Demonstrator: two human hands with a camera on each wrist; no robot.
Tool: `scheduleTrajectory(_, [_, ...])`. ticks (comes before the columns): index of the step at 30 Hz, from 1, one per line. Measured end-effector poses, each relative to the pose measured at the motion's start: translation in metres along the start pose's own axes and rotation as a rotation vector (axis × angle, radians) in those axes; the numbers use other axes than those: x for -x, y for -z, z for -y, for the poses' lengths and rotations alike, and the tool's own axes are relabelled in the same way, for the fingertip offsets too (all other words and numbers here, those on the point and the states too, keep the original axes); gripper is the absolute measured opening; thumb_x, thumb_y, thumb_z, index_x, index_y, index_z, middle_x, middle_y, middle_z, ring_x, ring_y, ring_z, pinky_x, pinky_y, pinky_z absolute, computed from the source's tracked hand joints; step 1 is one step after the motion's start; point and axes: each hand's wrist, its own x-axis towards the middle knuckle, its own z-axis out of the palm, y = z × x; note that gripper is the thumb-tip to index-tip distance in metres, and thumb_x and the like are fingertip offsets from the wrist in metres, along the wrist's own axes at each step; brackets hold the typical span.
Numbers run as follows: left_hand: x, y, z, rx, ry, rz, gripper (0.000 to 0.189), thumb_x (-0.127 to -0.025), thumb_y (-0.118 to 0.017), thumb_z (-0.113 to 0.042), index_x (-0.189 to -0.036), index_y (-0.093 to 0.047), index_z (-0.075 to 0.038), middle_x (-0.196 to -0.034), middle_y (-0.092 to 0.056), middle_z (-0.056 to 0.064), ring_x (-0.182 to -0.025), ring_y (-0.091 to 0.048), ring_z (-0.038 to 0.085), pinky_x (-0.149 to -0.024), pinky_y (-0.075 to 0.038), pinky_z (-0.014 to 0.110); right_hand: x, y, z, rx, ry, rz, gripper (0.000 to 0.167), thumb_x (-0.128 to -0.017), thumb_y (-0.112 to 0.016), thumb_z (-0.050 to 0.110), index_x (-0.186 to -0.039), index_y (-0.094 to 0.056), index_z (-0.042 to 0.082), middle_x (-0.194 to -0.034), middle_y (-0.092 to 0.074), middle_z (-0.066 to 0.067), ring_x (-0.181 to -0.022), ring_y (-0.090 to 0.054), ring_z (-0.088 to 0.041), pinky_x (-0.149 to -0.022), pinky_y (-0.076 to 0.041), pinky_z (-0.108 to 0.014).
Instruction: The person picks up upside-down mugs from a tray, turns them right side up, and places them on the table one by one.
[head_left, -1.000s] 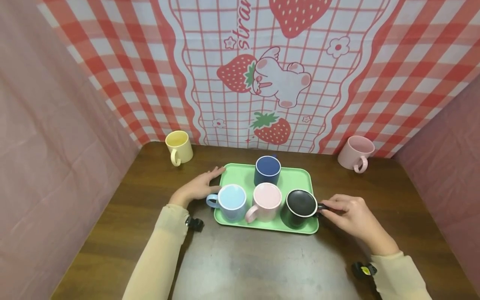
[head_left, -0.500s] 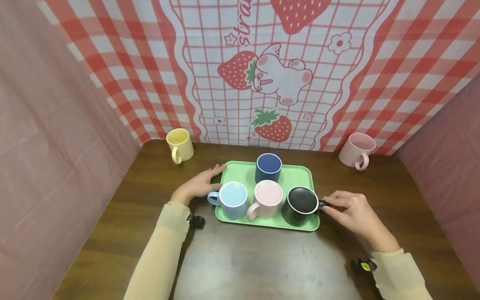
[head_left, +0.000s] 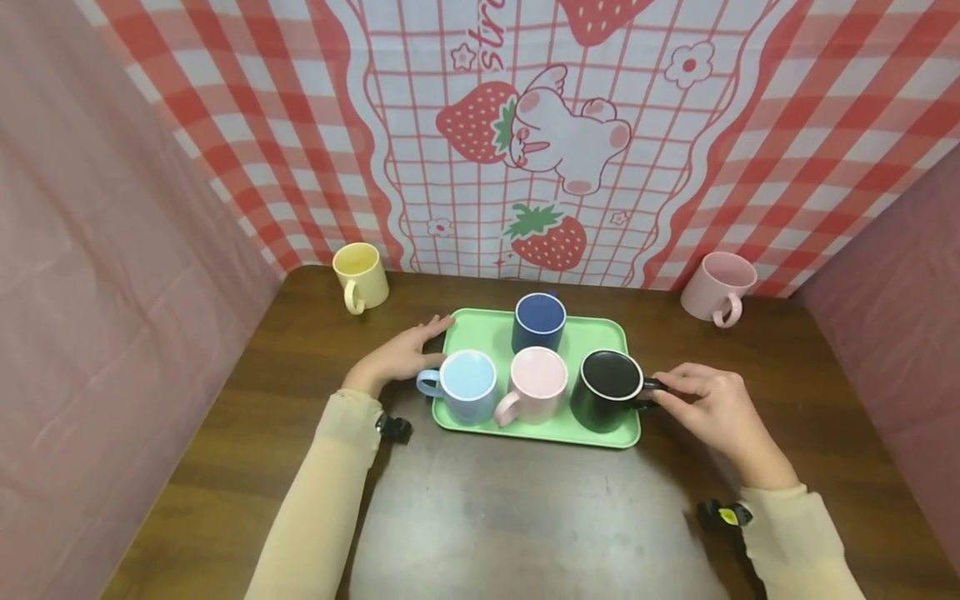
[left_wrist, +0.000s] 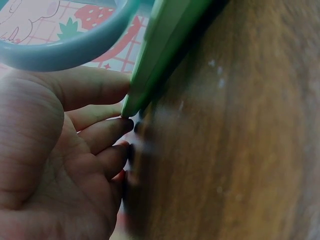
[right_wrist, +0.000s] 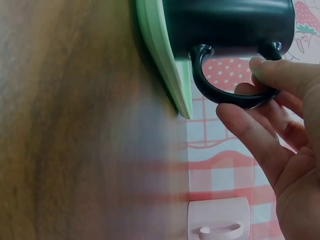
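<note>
Head view: one black mug (head_left: 600, 404) is held upright over the near right corner of one green tray (head_left: 592, 333), its handle (right_wrist: 212, 92) pinched between the thumb and fingers of the right hand (head_left: 716, 408). The mug's long axis is vertical, and its handle is pointed right, out past the tray's right edge. In the right wrist view its base is hidden behind the tray's rim, so whether the tray is touched by it cannot be told. The tray's long axis is laid left to right; its left edge is touched by the left hand (head_left: 401, 354), whose fingers are spread, the outer fingertips being dark and hard to make out in the left wrist view. Beside the tray's near edge are also set one light blue mug (head_left: 468, 392), at the left corner with its handle pointed left, and one pale pink mug (head_left: 536, 383), between it and the black one. One navy mug (head_left: 538, 321) is placed by the far edge, its handle mostly hidden. Two more are stood on the table (head_left: 480, 517): one yellow mug (head_left: 360, 275), far left, and one dusty pink mug (head_left: 716, 287), far right. Behind, a checked cloth (head_left: 420, 167) is cut off at the top.
</note>
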Motion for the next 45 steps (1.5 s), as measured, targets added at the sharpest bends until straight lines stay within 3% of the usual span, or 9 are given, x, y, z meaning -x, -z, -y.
scheduleTrajectory(12, [-0.004, 0.006, -0.003, -0.010, -0.005, -0.006, 0.075, -0.108, -0.068, -0.025, -0.173, -0.033, -0.015, -0.179, -0.021, 0.017, -0.165, -0.015, 0.046, -0.134, -0.016, 0.059, -0.009, 0.004, -0.003, -0.010, -0.063, -0.061, 0.033, -0.068, -0.096, -0.010, -0.099, -0.086, -0.001, -0.084, -0.078, -0.005, -0.076, -0.065, 0.000, -0.069, -0.048, -0.010])
scheduleTrajectory(21, [-0.010, 0.012, -0.010, -0.014, 0.007, -0.010, 0.075, -0.108, -0.067, -0.027, -0.174, -0.032, -0.017, -0.180, -0.019, 0.016, -0.166, -0.013, 0.045, -0.134, -0.015, 0.060, -0.022, 0.012, 0.004, -0.019, -0.097, -0.091, 0.031, -0.073, -0.093, -0.013, -0.102, -0.085, -0.004, -0.087, -0.079, -0.010, -0.080, -0.058, 0.018, -0.068, -0.047, -0.006])
scheduleTrajectory(29, [-0.010, 0.005, -0.006, 0.004, 0.003, 0.012, 0.077, -0.107, -0.066, -0.030, -0.174, -0.030, -0.017, -0.180, -0.018, 0.019, -0.165, -0.012, 0.048, -0.134, -0.013, 0.060, -0.024, 0.014, 0.007, -0.030, -0.092, -0.126, 0.031, -0.071, -0.094, -0.012, -0.100, -0.086, -0.002, -0.086, -0.079, -0.011, -0.074, -0.057, 0.014, -0.064, -0.044, -0.007])
scheduleTrajectory(36, [-0.009, 0.002, -0.005, -0.002, 0.015, 0.009, 0.076, -0.108, -0.066, -0.028, -0.174, -0.029, -0.017, -0.180, -0.018, 0.018, -0.166, -0.012, 0.047, -0.134, -0.013, 0.059, -0.032, 0.021, 0.010, -0.070, -0.090, -0.173, 0.028, -0.072, -0.091, -0.017, -0.097, -0.085, -0.004, -0.087, -0.079, -0.014, -0.076, -0.060, 0.019, -0.068, -0.047, -0.001])
scheduleTrajectory(39, [-0.008, 0.003, -0.005, 0.002, 0.023, 0.001, 0.076, -0.108, -0.066, -0.028, -0.174, -0.030, -0.017, -0.180, -0.018, 0.018, -0.166, -0.012, 0.047, -0.134, -0.013, 0.060, -0.037, 0.024, 0.013, -0.098, -0.116, -0.198, 0.028, -0.073, -0.090, -0.018, -0.098, -0.085, -0.006, -0.089, -0.079, -0.008, -0.078, -0.061, 0.018, -0.070, -0.048, -0.001])
scheduleTrajectory(43, [-0.006, 0.002, 0.000, 0.020, 0.017, -0.001, 0.078, -0.106, -0.068, -0.030, -0.174, -0.031, -0.017, -0.180, -0.019, 0.019, -0.165, -0.012, 0.049, -0.133, -0.012, 0.063, -0.043, 0.025, 0.019, -0.119, -0.152, -0.226, 0.030, -0.074, -0.090, -0.018, -0.101, -0.085, -0.006, -0.096, -0.076, 0.012, -0.082, -0.063, 0.018, -0.073, -0.049, -0.001])
scheduleTrajectory(45, [-0.008, -0.002, 0.013, 0.022, 0.003, -0.001, 0.079, -0.106, -0.069, -0.034, -0.174, -0.031, -0.019, -0.180, -0.019, 0.018, -0.165, -0.013, 0.050, -0.133, -0.012, 0.064, -0.046, 0.025, 0.022, -0.113, -0.166, -0.232, 0.030, -0.075, -0.090, -0.018, -0.102, -0.084, -0.007, -0.098, -0.073, 0.020, -0.084, -0.062, 0.019, -0.074, -0.048, -0.001])
